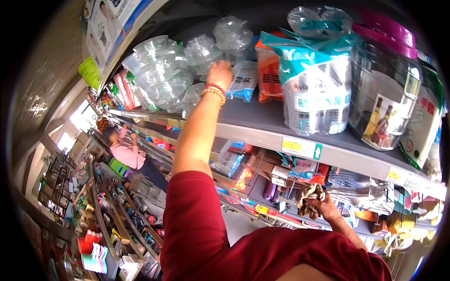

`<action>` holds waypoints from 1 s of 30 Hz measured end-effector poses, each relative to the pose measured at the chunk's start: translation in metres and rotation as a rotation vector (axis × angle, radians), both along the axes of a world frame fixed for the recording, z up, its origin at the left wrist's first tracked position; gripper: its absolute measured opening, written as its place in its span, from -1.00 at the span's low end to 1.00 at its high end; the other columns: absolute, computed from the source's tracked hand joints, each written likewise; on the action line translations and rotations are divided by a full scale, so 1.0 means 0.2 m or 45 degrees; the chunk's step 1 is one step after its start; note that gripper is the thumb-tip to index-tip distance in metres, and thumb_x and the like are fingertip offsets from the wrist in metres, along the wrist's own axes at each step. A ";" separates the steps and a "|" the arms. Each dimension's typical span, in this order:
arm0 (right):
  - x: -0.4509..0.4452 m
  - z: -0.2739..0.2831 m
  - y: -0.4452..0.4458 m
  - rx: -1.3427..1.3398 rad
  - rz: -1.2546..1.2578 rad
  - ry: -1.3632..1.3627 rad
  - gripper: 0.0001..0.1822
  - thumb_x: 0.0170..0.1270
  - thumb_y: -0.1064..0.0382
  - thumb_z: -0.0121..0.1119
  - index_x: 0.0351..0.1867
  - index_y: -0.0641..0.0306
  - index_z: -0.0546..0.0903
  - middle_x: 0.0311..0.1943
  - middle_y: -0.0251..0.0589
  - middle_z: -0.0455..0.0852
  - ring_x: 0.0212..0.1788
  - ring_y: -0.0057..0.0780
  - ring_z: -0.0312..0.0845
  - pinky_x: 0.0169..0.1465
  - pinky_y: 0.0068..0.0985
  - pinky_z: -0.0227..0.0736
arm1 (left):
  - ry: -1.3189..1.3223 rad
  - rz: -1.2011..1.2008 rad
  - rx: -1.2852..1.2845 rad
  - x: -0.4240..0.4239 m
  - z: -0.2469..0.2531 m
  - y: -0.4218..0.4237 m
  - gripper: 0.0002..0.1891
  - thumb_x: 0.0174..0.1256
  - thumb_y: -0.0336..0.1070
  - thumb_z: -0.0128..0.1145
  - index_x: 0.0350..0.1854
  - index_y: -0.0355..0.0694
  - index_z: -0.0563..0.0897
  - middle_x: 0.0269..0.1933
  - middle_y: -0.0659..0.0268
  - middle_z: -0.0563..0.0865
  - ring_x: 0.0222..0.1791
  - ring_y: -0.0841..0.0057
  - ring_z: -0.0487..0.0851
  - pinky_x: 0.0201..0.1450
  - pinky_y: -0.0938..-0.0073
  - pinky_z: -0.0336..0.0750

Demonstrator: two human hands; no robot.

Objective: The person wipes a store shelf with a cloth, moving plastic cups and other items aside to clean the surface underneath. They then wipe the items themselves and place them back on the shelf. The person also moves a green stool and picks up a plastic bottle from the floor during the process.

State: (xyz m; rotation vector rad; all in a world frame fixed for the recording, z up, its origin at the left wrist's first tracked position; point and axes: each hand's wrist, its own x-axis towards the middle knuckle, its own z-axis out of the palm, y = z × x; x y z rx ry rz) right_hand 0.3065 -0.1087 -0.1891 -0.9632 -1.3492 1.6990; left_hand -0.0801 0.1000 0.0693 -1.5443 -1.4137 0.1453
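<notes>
My left hand (220, 74), with a red and a beaded bracelet at the wrist, reaches onto the top shelf (246, 114). It is among clear plastic containers (202, 51); its fingertips are turned away, so I cannot tell whether they grip anything. Just right of it lies a blue-and-white plastic packet (243, 79). Lower down, my right hand (325, 207) holds a crumpled brown patterned cloth (309, 198) in front of the shelf below.
Right along the top shelf stand an orange packet (269, 70), a teal-and-clear pack of plastic cups (316, 91) and a large clear jar (383, 95) with a purple lid. Goods fill the lower shelves. A person in pink (126, 152) stands farther down the aisle.
</notes>
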 end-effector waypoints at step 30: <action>0.02 -0.06 0.11 0.112 0.038 -0.009 -0.68 0.03 0.43 0.24 -0.13 0.32 0.51 -0.29 -0.30 0.64 -0.27 -0.55 0.52 -0.16 -0.53 0.45 | -0.391 0.725 -0.230 0.03 0.10 0.01 -0.80 0.17 -0.30 0.11 -0.17 -0.09 0.68 -0.12 0.35 0.71 -0.16 0.39 0.68 -0.26 0.15 0.50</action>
